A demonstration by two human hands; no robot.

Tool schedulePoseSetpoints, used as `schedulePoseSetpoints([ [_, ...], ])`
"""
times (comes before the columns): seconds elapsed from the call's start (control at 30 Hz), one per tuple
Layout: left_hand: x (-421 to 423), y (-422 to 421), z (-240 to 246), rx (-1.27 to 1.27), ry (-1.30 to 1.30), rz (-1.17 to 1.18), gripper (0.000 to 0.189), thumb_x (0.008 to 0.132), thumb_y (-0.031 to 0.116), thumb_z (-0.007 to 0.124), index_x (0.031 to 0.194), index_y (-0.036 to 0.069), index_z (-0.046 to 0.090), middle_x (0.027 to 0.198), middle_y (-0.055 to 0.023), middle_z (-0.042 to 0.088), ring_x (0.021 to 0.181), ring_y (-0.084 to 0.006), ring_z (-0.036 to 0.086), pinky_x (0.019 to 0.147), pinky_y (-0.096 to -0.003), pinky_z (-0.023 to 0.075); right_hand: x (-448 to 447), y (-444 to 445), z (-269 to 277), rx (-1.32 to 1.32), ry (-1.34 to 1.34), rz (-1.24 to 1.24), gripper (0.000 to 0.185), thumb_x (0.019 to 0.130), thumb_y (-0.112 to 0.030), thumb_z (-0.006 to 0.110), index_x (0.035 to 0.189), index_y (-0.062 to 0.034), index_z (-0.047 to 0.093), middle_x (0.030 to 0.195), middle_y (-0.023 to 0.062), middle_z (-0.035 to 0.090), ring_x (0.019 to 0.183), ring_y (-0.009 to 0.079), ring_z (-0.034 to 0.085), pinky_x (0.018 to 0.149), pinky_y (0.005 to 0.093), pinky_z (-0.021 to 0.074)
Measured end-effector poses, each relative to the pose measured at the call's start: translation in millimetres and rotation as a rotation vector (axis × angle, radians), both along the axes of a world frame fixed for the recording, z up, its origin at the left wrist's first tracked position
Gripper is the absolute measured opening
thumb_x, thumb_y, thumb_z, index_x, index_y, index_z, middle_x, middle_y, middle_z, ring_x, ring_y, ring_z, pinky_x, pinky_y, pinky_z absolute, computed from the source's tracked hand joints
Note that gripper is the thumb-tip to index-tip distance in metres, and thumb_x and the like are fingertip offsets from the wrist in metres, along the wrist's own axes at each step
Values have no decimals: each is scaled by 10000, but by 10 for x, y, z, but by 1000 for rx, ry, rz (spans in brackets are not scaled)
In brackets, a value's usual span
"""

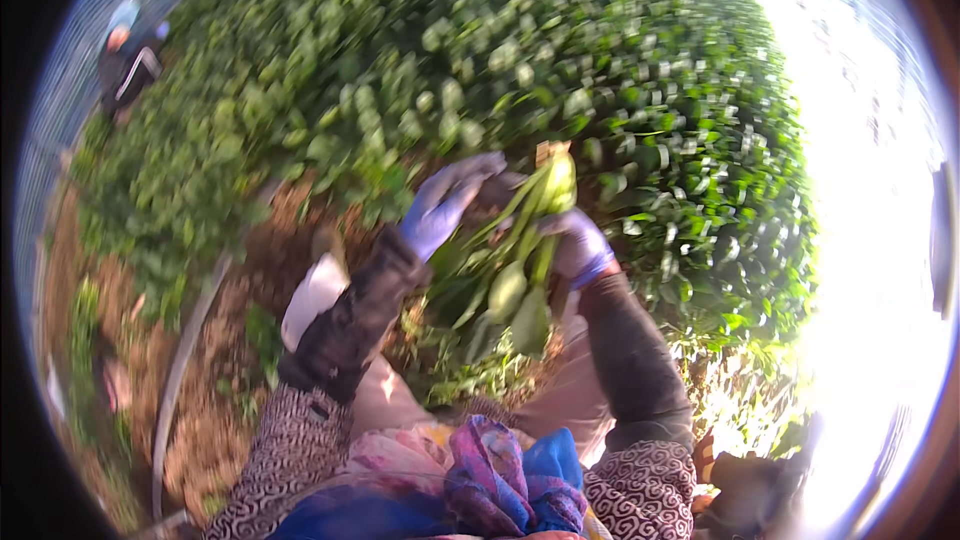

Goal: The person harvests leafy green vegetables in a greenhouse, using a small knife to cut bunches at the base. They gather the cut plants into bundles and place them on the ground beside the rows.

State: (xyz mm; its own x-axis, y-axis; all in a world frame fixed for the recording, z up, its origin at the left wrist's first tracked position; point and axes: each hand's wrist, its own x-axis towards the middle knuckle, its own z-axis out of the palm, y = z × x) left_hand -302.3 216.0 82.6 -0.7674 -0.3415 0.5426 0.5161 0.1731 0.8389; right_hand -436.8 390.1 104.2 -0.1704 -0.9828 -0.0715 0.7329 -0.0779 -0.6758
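Observation:
My right hand [579,246], in a purple glove, grips a bunch of leafy greens [556,184] by its pale stalks. The cut, brownish stem end points up and away from me, and the broad leaves hang down towards my knees. Just left of the bunch is my left hand [442,206], also gloved, with its fingers stretched towards the stalks. Its fingertips and a dark patch beside them are blurred, so whether it holds anything is unclear. Both hands are above the ground between my legs, at the near edge of a dense bed of green plants [450,101].
A grey hose or pipe [184,360] curves over bare brown soil [221,382] at my left. Another person [129,64] is at the bed's far left edge. Strong glare washes out the right side. A dark object [750,484] lies low at the right, beside sunlit leaves [731,379].

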Motion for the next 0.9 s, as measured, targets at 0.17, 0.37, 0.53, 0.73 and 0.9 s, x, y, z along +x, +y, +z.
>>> schedulePoseSetpoints([
  [0.17,93,116,124,125,-30,-111,400,943,28,572,1330,-6,476,1218,-118,605,1052,-197,635,900,-310,526,49,16,-19,24,-112,17,709,671,-166,607,1334,32,452,1051,195,653,929,330,660,834,442,562],
  [0.37,18,41,280,-494,137,307,421,808,69,741,1194,18,583,1127,-145,619,981,-267,653,808,-334,558,79,44,-93,154,-40,-11,655,626,-133,640,1248,42,527,1072,204,653,913,353,665,869,472,544],
  [0.53,10,58,254,-652,144,523,174,785,158,743,916,103,642,953,-31,641,946,-256,596,897,-441,415,131,15,-137,120,12,90,682,614,-105,613,1263,71,506,1046,230,658,901,374,664,874,475,539],
  [0.73,81,-170,167,-127,-29,564,184,762,91,743,908,77,633,904,-76,663,894,-278,630,838,-378,475,250,-80,4,91,38,210,998,541,-119,680,1440,75,292,1360,291,482,1153,364,580,884,457,551],
  [0.9,156,-207,67,-246,-243,341,431,908,320,668,1234,55,574,1273,-111,591,1198,-253,546,1048,-374,397,282,-97,30,109,36,251,995,531,-131,707,1417,91,315,1304,270,541,1000,298,657,868,407,562],
])
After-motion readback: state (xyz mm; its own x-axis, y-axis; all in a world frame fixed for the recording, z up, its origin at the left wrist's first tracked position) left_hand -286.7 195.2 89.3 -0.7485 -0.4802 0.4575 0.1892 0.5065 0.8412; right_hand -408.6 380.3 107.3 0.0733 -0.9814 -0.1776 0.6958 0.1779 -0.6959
